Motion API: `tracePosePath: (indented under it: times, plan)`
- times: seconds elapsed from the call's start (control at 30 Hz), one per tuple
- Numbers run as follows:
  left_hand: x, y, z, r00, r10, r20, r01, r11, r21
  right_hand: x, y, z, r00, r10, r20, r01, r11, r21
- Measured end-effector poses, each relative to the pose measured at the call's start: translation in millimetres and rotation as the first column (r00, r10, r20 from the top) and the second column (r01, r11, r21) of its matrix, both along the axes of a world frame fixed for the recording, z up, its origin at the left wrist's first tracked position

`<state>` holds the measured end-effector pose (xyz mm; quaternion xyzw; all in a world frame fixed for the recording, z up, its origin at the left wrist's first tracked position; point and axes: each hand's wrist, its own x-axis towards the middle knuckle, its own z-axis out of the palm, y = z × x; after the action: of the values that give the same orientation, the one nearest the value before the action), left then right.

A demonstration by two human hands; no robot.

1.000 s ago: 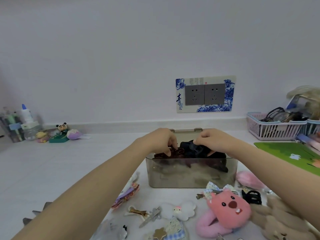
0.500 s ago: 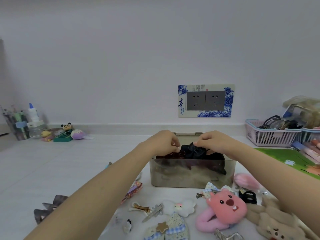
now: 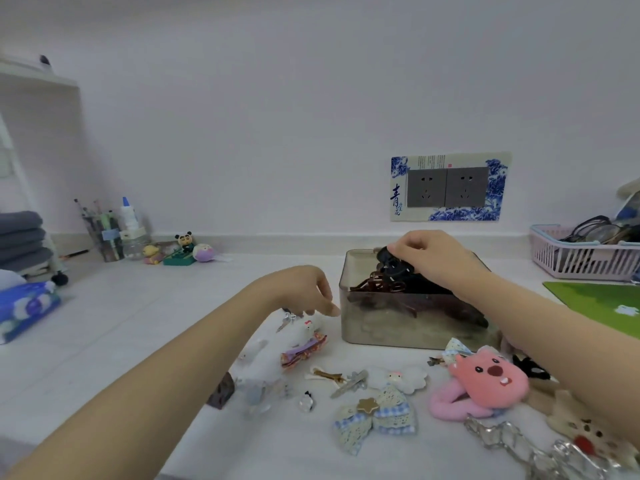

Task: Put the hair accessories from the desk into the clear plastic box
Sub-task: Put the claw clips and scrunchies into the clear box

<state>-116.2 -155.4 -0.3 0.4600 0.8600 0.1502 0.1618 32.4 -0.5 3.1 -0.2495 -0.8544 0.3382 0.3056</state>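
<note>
The clear plastic box [image 3: 408, 332] stands on the white desk, with dark brown claw clips [image 3: 377, 287] piled inside. My right hand [image 3: 433, 258] is over the box and pinches a black hair accessory [image 3: 393, 265] at its top. My left hand [image 3: 304, 289] hovers left of the box, fingers apart, just above a white plush clip [image 3: 304, 332]. In front of the box lie a pink plush scrunchie [image 3: 481, 386], a blue checked lace bow [image 3: 377, 415], a purple-and-orange bow [image 3: 304, 349], a cloud-shaped clip [image 3: 398, 377], a black claw clip [image 3: 531, 368] and clear clips [image 3: 540, 448].
A pink basket [image 3: 581, 258] with glasses stands at the back right, beside a green mat [image 3: 602, 303]. Against the wall at the back left are a pen cup [image 3: 104, 233], a glue bottle [image 3: 130, 220] and small figurines [image 3: 183, 247]. A double wall socket [image 3: 448, 187] is behind the box.
My left hand has left the box and moved down and left to the clips on the desk. My right hand stays on the black accessory. The view has swung left.
</note>
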Motion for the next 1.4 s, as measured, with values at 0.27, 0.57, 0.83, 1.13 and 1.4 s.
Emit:
tracePosePath:
  times: [0.27,0.57,0.83,1.13,1.4]
  plan:
    - [2,-13,-37,0.993,-0.024,-0.112,-0.002,0.973,-0.229,-3,-8,-14,1.000,0.006,0.011,-0.005,0.999,-0.051]
    - [-14,-19,-38,0.999,0.048,0.002,-0.048,0.999,-0.012,-1,-11,-17,1.000,0.023,0.014,-0.020,0.984,-0.179]
    - [-28,-5,-46,0.965,0.169,0.202,-0.215,0.949,0.230,-2,-8,-18,0.999,0.041,0.036,-0.032,0.974,-0.226]
    - [-26,10,-70,0.989,0.125,-0.081,-0.127,0.992,-0.012,-8,0,-23,0.997,0.042,0.057,-0.029,0.975,-0.221]
    - [-30,1,-38,0.990,0.111,-0.088,-0.066,0.909,0.411,-7,12,-20,0.997,0.078,-0.018,-0.079,0.923,-0.377]
